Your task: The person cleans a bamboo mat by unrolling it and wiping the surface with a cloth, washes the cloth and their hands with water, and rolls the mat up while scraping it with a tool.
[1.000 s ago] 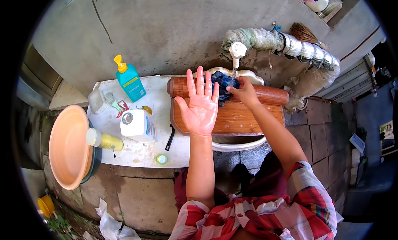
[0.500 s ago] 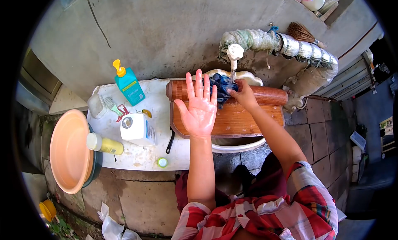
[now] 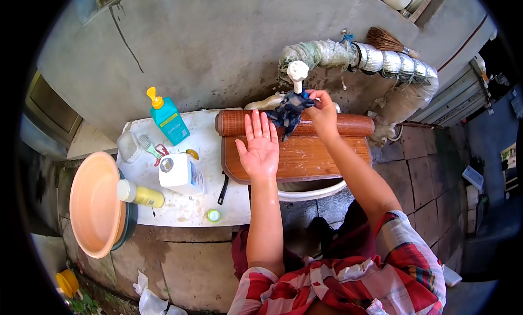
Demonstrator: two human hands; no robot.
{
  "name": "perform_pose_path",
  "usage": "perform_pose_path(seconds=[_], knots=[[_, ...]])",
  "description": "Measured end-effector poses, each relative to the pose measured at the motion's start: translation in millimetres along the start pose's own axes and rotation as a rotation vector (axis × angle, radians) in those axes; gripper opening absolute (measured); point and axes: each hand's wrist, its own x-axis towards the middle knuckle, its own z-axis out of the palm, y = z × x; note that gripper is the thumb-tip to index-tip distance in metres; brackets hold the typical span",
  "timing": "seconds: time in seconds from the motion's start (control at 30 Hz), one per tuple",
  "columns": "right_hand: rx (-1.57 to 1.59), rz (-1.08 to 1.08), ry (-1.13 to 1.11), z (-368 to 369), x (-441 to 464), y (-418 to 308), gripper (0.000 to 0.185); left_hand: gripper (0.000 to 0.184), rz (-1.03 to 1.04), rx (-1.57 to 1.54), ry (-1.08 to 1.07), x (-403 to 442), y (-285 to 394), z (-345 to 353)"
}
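Note:
My left hand (image 3: 259, 151) is held palm up with its fingers spread, above the left part of the brown bamboo mat (image 3: 321, 158); it looks wet and holds nothing. My right hand (image 3: 322, 112) pinches a dark blue cloth (image 3: 289, 112) near its upper right part. The cloth hangs bunched right under the white tap (image 3: 298, 71), over the rolled part of the mat. Beneath the mat shows the rim of a white basin (image 3: 316, 194).
On the white slab (image 3: 188, 211) stand a teal pump bottle (image 3: 170, 120), a white jug (image 3: 181, 173) and a yellow bottle (image 3: 147, 196). A peach tub (image 3: 93, 206) is at the left. A wrapped pipe (image 3: 381, 59) runs right from the tap.
My right hand has lifted the cloth up to the tap's spout, and it now hangs more stretched out. My left hand has lowered slightly, still spread. The view has shifted a little.

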Motion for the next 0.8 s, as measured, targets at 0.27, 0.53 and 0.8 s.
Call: perform_pose_path(seconds=[0.27, 0.53, 0.8], knots=[[-0.744, -0.139, -0.216, -13, -12, 21, 0.025, 0.061, -0.045, 0.034, 0.113, 0, 0, -17], [-0.506, 0.093, -0.411, 10, -33, -31, 0.024, 0.043, -0.147, 0.436, 0.588, 6, -21, -32], [-1.499, -1.042, -0.597, 26, 28, -137, 0.058, 0.040, -0.079, 0.624, 0.580, -3, -11, -7]])
